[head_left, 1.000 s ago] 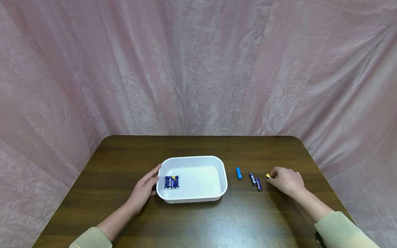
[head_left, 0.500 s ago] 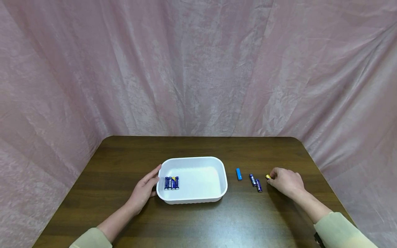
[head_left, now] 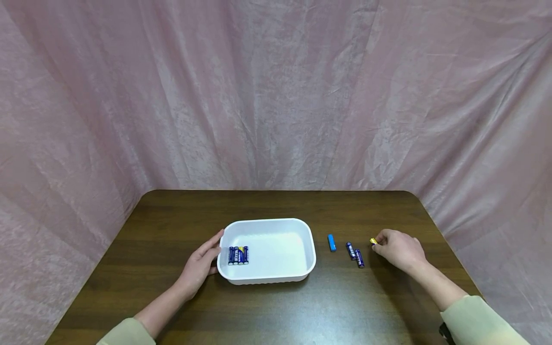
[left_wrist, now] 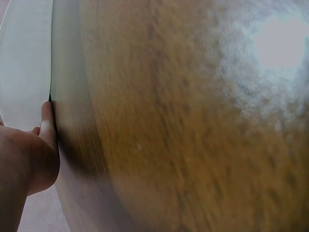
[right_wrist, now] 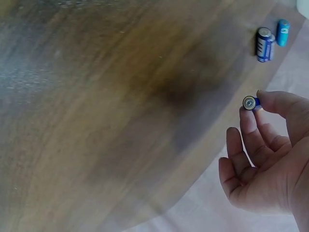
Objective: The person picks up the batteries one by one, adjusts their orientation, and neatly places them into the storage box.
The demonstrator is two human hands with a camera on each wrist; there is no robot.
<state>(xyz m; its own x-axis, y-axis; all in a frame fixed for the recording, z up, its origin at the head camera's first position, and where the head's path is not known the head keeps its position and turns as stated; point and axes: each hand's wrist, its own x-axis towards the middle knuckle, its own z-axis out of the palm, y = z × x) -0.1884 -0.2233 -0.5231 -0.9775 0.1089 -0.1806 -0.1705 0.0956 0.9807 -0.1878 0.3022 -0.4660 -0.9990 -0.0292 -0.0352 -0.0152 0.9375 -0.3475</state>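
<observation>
My left hand (head_left: pixel 199 262) lies against the left end of a white plastic tray (head_left: pixel 280 281), fingers extended along its rim and outer wall. Inside the tray, several dark blue batteries (head_left: pixel 238 255) stand side by side in a row near that end. One of them shows a yellow patch. At the right, my right hand (head_left: pixel 400 249) pinches a yellow and blue battery (head_left: pixel 373 241) between thumb and fingertips. The right wrist view shows this battery (right_wrist: pixel 249 103) end-on, with the other fingers loosely curled below.
Between tray and right hand, a light blue battery (head_left: pixel 331 243) and two dark blue batteries (head_left: pixel 351 250) lie on the brown wooden table (head_left: pixel 276 316). A pink curtain (head_left: pixel 276 96) hangs behind the table's far edge.
The yellow and blue battery in my right hand has risen slightly, and more of its yellow end shows. The left hand and tray keep their place.
</observation>
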